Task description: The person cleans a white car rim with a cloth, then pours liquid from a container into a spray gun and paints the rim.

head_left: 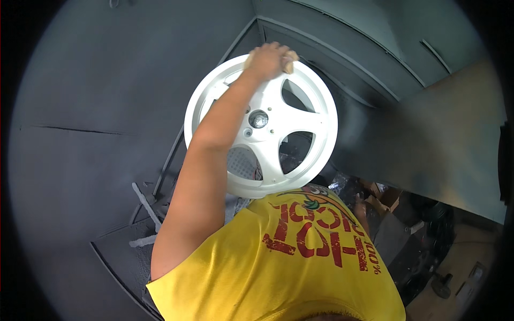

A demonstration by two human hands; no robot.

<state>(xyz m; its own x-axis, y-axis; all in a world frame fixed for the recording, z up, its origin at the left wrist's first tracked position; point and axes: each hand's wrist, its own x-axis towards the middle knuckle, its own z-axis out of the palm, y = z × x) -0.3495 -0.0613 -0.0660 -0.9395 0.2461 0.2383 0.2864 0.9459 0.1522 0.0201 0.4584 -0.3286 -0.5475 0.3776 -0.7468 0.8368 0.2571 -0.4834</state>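
A white spoked car wheel rim (305, 119) faces up in front of me, with a round hole at its hub and smaller bolt holes around it. My left hand (266, 63) lies at its far edge, closed on a tan, crumpled wiping cloth (290, 61) pressed against the white surface. My left forearm crosses over the left spokes and hides part of them. The near edge of the rim touches or nearly touches my yellow shirt (257, 257). My right hand does not show; a bit of skin appears at the shirt's right side.
A dark grey wall (96, 80) rises at left, with metal-edged panels (332, 40) behind the rim. At lower left is a grey-coated bar (145, 204). Cardboard boxes (390, 198) and dark clutter lie to the right, beneath a tan panel (455, 150).
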